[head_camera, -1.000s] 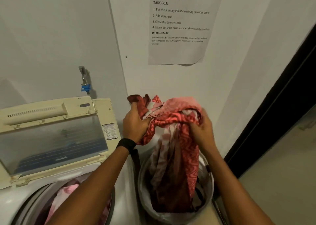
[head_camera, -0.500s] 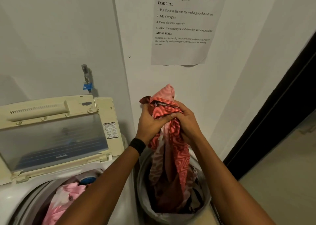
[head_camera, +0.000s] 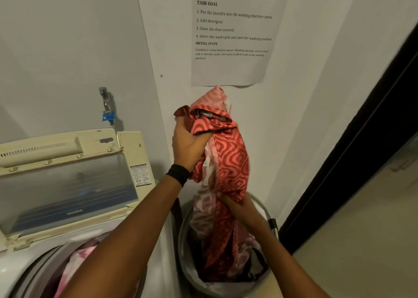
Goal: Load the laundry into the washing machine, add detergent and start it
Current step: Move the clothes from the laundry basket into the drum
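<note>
A red patterned cloth (head_camera: 226, 153) hangs bunched above the laundry basket (head_camera: 185, 261), its lower end still trailing down inside. My left hand (head_camera: 188, 148) grips the cloth's upper bundle at chest height. Lower down, my right hand (head_camera: 235, 204) holds the cloth just above the basket's rim, mostly hidden by fabric. To the left stands the top-loading washing machine (head_camera: 13, 273) with its lid (head_camera: 67, 184) raised, and pink laundry (head_camera: 79, 257) lies in the drum.
White walls close in behind and to the right. A water tap with a blue fitting (head_camera: 107, 112) sticks out above the machine. A printed task sheet (head_camera: 233, 30) hangs on the wall. A dark door frame (head_camera: 352, 162) runs along the right, with pale floor beyond.
My left hand has lifted the bunched cloth higher. My right hand has left the top bundle and dropped down to hold the cloth near the basket's rim.
</note>
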The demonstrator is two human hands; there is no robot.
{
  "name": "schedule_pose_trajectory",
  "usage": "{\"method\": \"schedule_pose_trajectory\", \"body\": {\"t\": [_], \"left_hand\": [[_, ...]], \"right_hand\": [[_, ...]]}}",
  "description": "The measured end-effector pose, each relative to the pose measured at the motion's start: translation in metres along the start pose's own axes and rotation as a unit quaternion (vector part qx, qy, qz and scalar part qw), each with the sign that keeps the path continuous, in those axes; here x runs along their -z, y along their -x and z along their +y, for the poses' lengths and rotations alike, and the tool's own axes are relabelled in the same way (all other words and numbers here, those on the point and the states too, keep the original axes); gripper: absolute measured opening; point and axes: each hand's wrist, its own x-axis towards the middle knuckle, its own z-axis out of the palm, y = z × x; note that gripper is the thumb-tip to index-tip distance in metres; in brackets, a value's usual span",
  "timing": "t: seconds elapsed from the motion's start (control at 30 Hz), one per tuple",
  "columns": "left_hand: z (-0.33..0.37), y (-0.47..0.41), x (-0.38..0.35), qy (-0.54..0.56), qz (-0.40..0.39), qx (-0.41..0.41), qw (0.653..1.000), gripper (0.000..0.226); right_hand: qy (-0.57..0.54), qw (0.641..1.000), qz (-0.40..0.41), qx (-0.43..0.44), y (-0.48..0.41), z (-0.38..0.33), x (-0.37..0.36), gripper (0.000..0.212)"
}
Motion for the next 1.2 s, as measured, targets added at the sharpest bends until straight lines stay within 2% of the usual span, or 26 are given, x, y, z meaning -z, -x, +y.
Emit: {"method": "schedule_pose_trajectory", "body": {"t": [0.1,0.13,0.2,0.27,0.33,0.4,0.47,0.5,0.57,0.63,0.7,0.73,0.8,0.9,0.97,1.03,1.07,1.1,1.13,1.2], "left_hand": [[-0.009,0.007,0.019,-0.208,0.026,-0.058,0.976,0.062],[-0.013,0.011,0.022,-0.261,0.018,-0.076,0.962,0.059],[-0.019,0.019,0.021,-0.297,-0.002,-0.084,0.951,0.055],[-0.022,0.023,0.013,-0.290,-0.023,-0.062,0.955,0.056],[-0.020,0.024,0.005,-0.244,-0.062,-0.013,0.968,0.055],[-0.019,0.024,0.004,-0.097,-0.116,0.083,0.985,0.047],[-0.018,0.025,0.010,0.053,-0.174,0.174,0.968,0.044],[-0.017,0.027,0.013,0.077,-0.203,0.190,0.957,0.051],[-0.017,0.030,0.016,0.026,-0.252,0.164,0.953,0.071],[-0.016,0.032,0.010,-0.067,-0.228,0.091,0.967,0.090],[-0.018,0.031,0.004,-0.087,-0.161,0.064,0.981,0.106],[-0.020,0.030,0.002,-0.077,-0.135,0.058,0.986,0.104],[-0.021,0.029,0.004,-0.023,-0.082,0.069,0.994,0.087],[-0.022,0.025,0.005,0.049,-0.029,0.092,0.994,0.070],[-0.021,0.021,0.002,0.061,-0.024,0.089,0.994,0.064],[-0.020,0.015,0.002,0.092,-0.022,0.088,0.992,0.061],[-0.017,0.012,0.003,0.105,-0.022,0.088,0.990,0.062],[-0.016,0.009,0.004,0.106,-0.023,0.083,0.991,0.063],[-0.015,0.007,0.006,0.091,-0.024,0.072,0.993,0.064],[-0.017,0.005,0.011,0.047,-0.018,0.063,0.997,0.065]], "right_hand": [[-0.007,0.985,0.152,0.082,-0.008,-0.046,0.045,0.013],[-0.022,0.971,0.207,0.117,-0.012,-0.064,0.060,0.014],[-0.037,0.948,0.239,0.208,-0.025,-0.099,0.076,0.025],[-0.049,0.938,0.243,0.241,-0.042,-0.118,0.069,0.029],[-0.102,0.943,0.240,0.209,-0.058,-0.122,0.050,0.034],[-0.160,0.949,0.222,0.154,-0.069,-0.114,0.030,0.038],[-0.166,0.954,0.217,0.122,-0.073,-0.103,0.021,0.031],[-0.158,0.957,0.214,0.114,-0.074,-0.098,0.018,0.029],[-0.142,0.965,0.192,0.107,-0.072,-0.094,0.012,0.037],[-0.139,0.974,0.149,0.101,-0.068,-0.091,0.004,0.043],[-0.146,0.979,0.113,0.087,-0.062,-0.088,-0.001,0.041],[-0.149,0.980,0.100,0.082,-0.060,-0.085,0.001,0.038],[-0.141,0.982,0.060,0.107,-0.056,-0.081,0.007,0.030],[-0.059,0.976,0.057,0.201,-0.049,-0.076,0.007,0.031],[-0.008,0.971,0.099,0.216,-0.044,-0.059,0.003,0.046],[0.005,0.984,0.107,0.145,-0.035,-0.026,-0.002,0.076],[0.005,0.992,0.090,0.087,-0.029,-0.006,-0.006,0.085],[0.010,0.997,0.070,0.039,-0.025,0.013,-0.009,0.084],[0.023,0.999,0.046,0.000,-0.021,0.029,-0.009,0.073],[0.078,0.997,0.024,-0.007,-0.019,0.038,-0.003,0.034]]}}
